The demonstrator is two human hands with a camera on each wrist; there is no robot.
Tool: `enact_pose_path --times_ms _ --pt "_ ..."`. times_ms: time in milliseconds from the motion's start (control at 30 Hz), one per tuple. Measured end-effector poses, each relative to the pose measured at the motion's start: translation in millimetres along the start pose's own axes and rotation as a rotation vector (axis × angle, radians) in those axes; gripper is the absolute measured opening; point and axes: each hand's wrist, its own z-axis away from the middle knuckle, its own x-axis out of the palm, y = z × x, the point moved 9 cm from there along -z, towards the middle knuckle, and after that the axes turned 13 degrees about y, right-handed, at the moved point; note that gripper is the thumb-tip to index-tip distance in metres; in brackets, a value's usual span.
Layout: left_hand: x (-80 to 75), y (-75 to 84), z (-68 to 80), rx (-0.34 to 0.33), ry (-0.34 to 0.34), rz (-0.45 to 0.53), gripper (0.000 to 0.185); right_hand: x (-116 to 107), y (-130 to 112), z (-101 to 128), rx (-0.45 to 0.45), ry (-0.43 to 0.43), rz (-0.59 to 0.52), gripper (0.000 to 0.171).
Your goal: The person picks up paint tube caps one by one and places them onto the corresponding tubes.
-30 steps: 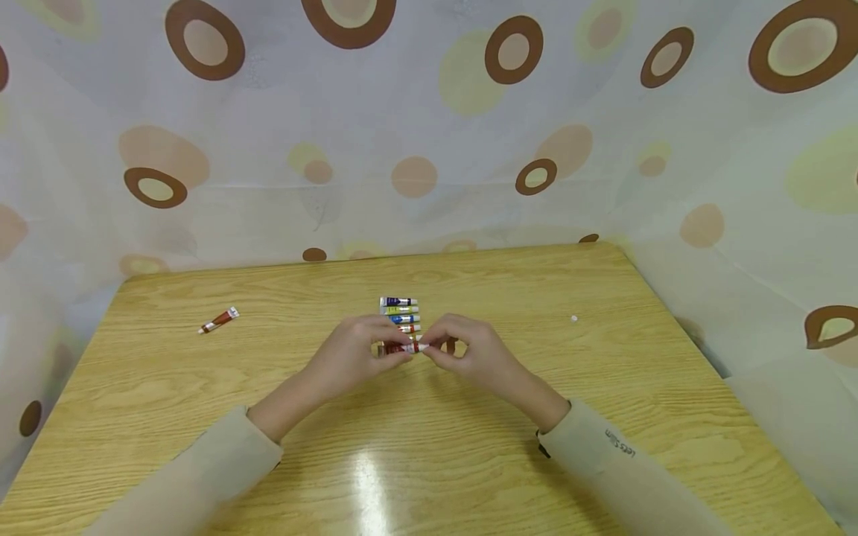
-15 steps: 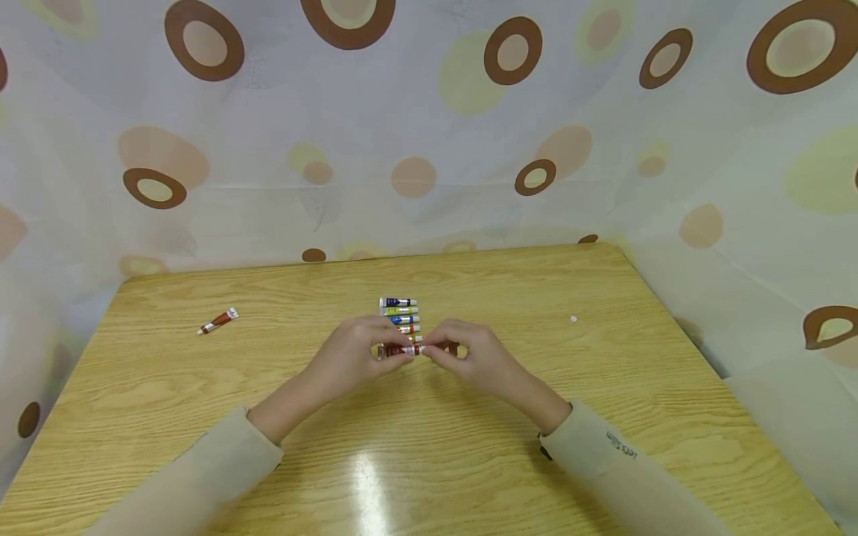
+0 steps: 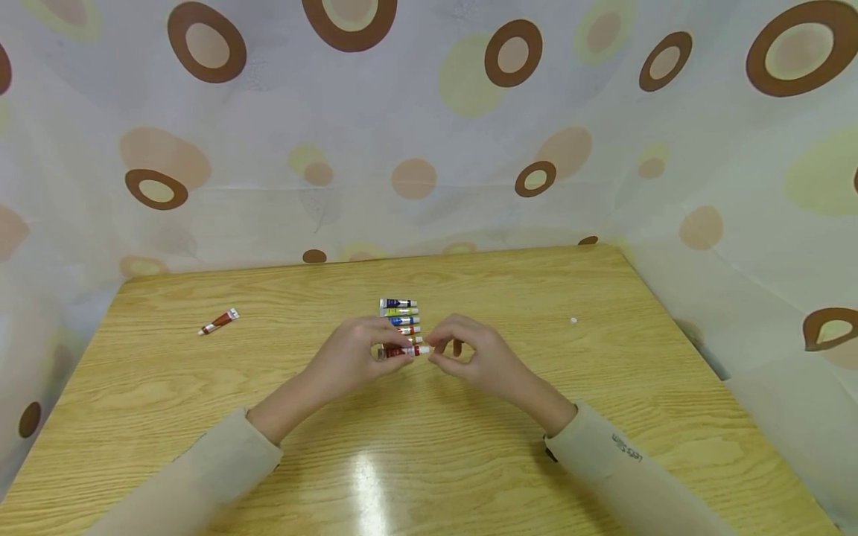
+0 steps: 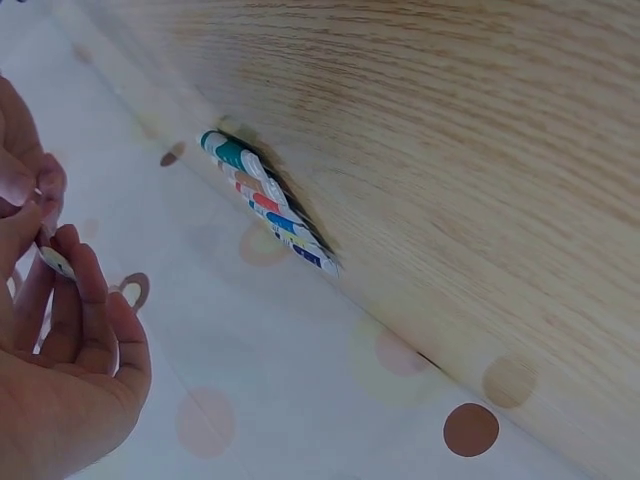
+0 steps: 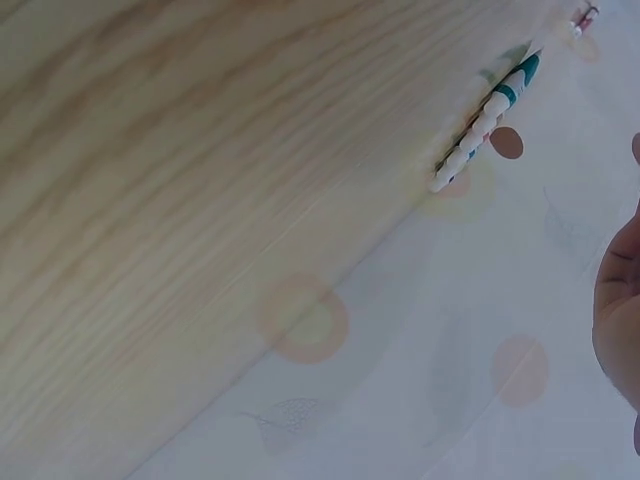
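Near edge: two beige sleeves (image 3: 201, 476) come in low over the bench (image 3: 603, 372), forearms angled inward so the hands meet at mid-bench.

Left hand (image 3: 348, 356): palm down, grip pinched on the body of a small red tube (image 3: 401, 350). Tube lies level, white cap end pointing to the person's right, held just above the bench and just in front of the row.

Right hand (image 3: 479, 357): fingers curled, fingertips (image 3: 437, 350) at the tube's cap end. Whether they actually pinch the cap or stand just off it, I cannot tell. The left wrist view shows fingers gathered round a small white end, nothing clearer.

Step in hand, as I judge it: working the cap of the red tube, or lining the tube up to join the row. Next move calls for a steady left-hand hold and a fine fingertip action at the cap, then a level set-down beside the nearest tube.

Just beyond: row of paint tubes (image 3: 400, 318), side by side, touching, caps to the right.

Far left: lone red tube (image 3: 218, 321), well apart. Far right: small white speck (image 3: 573, 320). Behind: spotted curtain (image 3: 429, 126).
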Motion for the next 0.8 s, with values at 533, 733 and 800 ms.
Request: enact_pose_path --times_ms 533,733,800 --pt "2.3 3.3 -0.6 0.026 -0.008 -0.01 0.011 4.4 -2.6 -0.1 -0.013 -0.027 0.006 0.006" --pt "2.0 3.0 0.3 0.029 -0.02 -0.032 0.011 5.1 -0.5 0.5 0.001 -0.042 0.035 0.013" --pt "2.2 1.9 0.6 0.024 -0.021 -0.038 0.011 3.8 -1.3 0.9 -0.011 -0.034 0.045 0.019"
